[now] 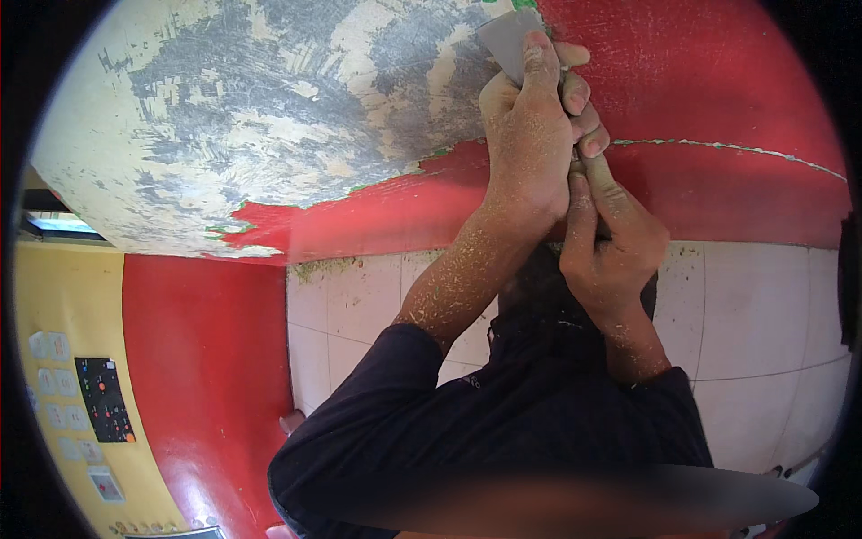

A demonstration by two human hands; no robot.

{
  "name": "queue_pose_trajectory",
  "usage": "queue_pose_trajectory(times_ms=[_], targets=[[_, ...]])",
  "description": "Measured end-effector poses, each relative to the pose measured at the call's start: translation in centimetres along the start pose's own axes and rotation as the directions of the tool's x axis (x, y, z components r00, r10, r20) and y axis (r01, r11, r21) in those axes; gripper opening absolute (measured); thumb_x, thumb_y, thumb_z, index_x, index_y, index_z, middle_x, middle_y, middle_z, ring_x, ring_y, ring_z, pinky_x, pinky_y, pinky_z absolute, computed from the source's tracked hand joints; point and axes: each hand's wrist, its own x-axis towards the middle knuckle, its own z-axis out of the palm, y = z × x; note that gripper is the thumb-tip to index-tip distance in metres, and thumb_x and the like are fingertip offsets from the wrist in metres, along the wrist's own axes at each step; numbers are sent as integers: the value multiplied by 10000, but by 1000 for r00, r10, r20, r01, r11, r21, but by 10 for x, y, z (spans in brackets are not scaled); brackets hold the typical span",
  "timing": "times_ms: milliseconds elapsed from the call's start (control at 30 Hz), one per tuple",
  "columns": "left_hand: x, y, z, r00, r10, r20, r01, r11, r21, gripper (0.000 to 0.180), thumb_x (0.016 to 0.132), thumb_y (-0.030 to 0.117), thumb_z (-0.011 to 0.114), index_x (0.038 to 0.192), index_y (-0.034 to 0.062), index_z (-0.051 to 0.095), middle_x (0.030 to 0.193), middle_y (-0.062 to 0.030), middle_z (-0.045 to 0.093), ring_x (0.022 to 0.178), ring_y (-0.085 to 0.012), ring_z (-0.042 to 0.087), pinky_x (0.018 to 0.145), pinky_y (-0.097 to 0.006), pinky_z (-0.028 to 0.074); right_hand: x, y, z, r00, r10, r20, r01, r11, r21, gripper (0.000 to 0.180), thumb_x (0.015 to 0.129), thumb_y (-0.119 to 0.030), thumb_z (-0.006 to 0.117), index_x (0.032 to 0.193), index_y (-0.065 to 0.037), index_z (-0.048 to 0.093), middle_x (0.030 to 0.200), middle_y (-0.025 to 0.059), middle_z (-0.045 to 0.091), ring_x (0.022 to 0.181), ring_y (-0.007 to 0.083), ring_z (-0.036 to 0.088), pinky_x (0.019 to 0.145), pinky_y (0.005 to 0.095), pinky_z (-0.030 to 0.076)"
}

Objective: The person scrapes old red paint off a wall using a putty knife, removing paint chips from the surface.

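Observation:
My left hand (pixel 530 126) is closed around a flat grey putty knife (pixel 510 43), its thumb along the blade. The blade lies by the edge of a worn grey-and-cream patch (pixel 359 99) on the red wall (pixel 700 72); the handle is mostly hidden in the hand. Just below, my right hand (pixel 620 238) has its fingers pinched together against the lower side of my left hand. Whether the handle's end is between them is hidden. Pale shavings cling to my left hand and forearm.
Green flecks edge the patch, and a pale, ragged line (pixel 727 145) crosses the red wall at right. Debris (pixel 328 268) lies on the white floor tiles (pixel 754 305) along the wall's foot. At left stands a yellow-and-red wall (pixel 197 341) with a dark poster (pixel 105 400).

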Motion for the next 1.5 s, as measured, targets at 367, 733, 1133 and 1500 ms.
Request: queue_pose_trajectory(times_ms=[367,733,1133,1500], targets=[[16,12,-15,990,104,95,-112,990,85,364,993,348,392,803,48,474,605,-31,442,429,-99,378,391,-270,356,5,-3,6,988,-55,145,69,994,-87,302,813,62,573,1112,77,613,904,227,665,699,267,674,629,301,506],[-1,-5,-21,997,-17,-77,20,999,34,339,992,309,400,771,59,461,614,-29,445,419,-94,366,413,-259,341,-14,7,7,987,27,159,-19,998,-52,299,809,57,573,1104,75,616,943,255,655,798,284,689,690,281,514],[2,25,-13,998,40,-54,-40,999,15,353,987,360,423,771,83,455,586,13,395,420,-89,359,416,-257,330,9,-8,19,990,-138,40,140,990,-36,311,760,31,639,1070,28,650,614,136,560,460,218,526,438,327,427],[8,11,-3,998,-54,7,55,998,-41,315,980,352,444,828,77,469,588,45,356,442,-61,332,417,-237,325,3,3,13,998,-61,30,63,995,-72,337,799,27,607,1133,72,603,690,182,623,532,227,611,499,291,472]])
